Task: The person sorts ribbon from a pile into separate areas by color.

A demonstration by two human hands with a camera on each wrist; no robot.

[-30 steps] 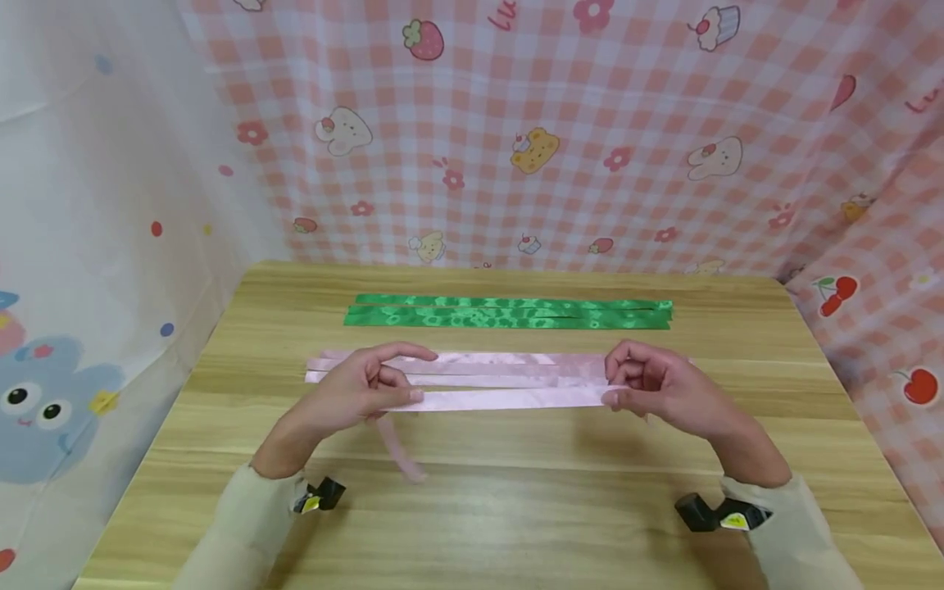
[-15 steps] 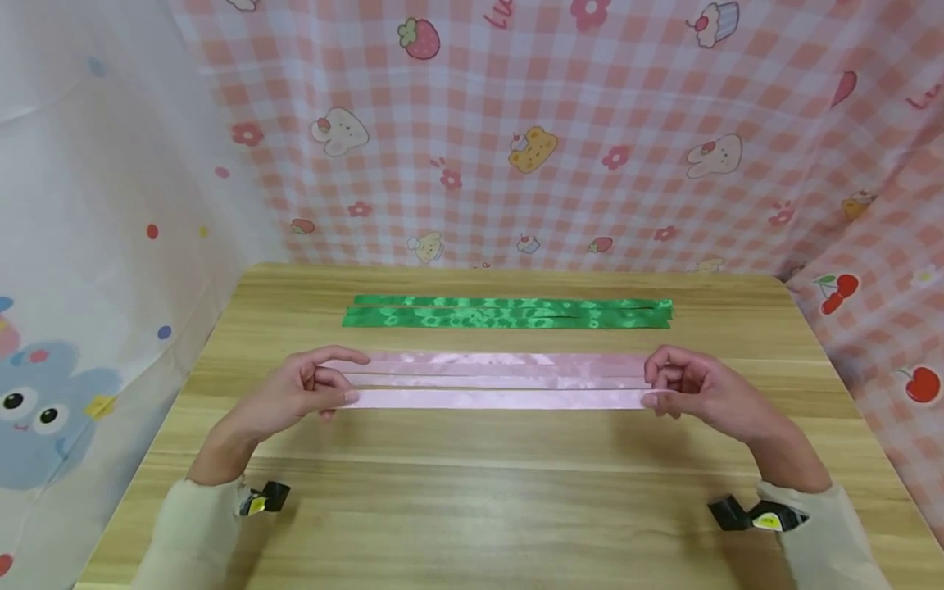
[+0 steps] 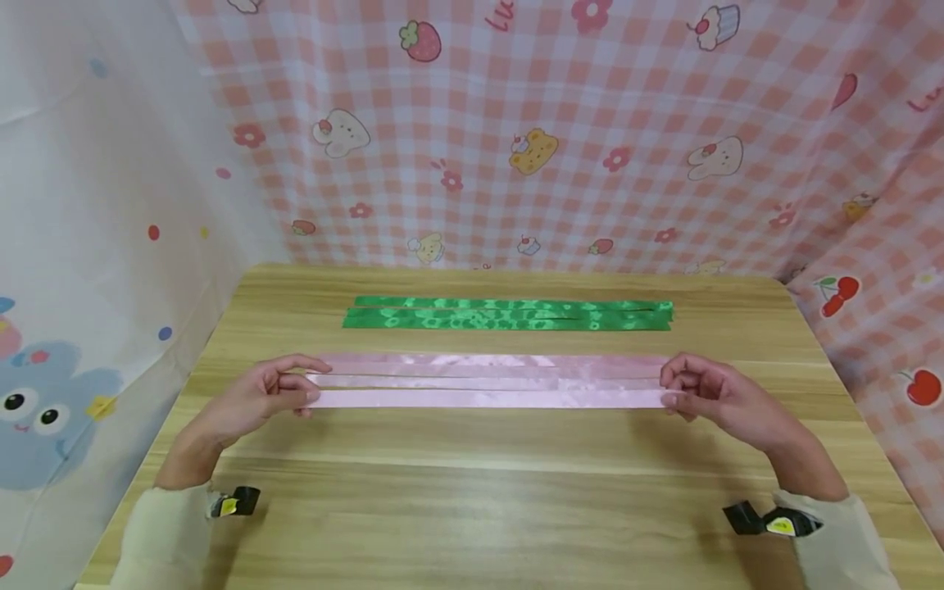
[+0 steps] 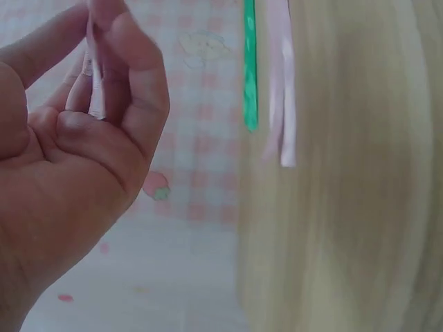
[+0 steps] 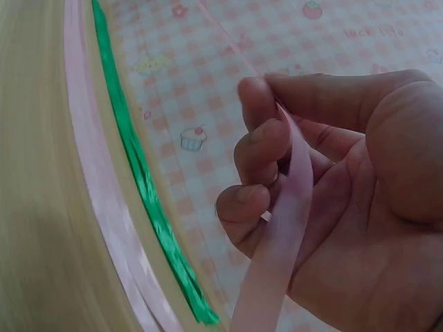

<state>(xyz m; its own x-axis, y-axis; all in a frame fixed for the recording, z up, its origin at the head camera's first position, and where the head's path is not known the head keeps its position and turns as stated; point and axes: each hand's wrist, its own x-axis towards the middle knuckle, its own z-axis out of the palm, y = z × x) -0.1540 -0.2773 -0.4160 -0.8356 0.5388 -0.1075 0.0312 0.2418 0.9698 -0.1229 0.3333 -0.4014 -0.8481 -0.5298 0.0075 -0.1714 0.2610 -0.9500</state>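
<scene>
A pink satin ribbon [image 3: 487, 399] is drawn out straight between my two hands. My left hand [image 3: 269, 392] pinches it near one end between thumb and finger; in the left wrist view a short ribbon end [image 4: 97, 90] hangs inside the palm. At the other side my right hand [image 3: 708, 395] pinches it, and a longer tail [image 5: 266, 277] falls across the palm in the right wrist view. Just behind the held ribbon, more pink ribbons [image 3: 472, 361] lie side by side on the table, their ends partly hidden by my hands in the head view.
Green satin ribbons [image 3: 509, 315] lie in a row farther back on the wooden table [image 3: 472, 508]. A pink checked curtain [image 3: 472, 106] hangs behind the table, with a white patterned cloth [image 3: 96, 205] at the left.
My hands have moved apart, the left one farther, and the pink ribbon between them has grown longer. The loose tail that hung below my left hand is gone from sight.
</scene>
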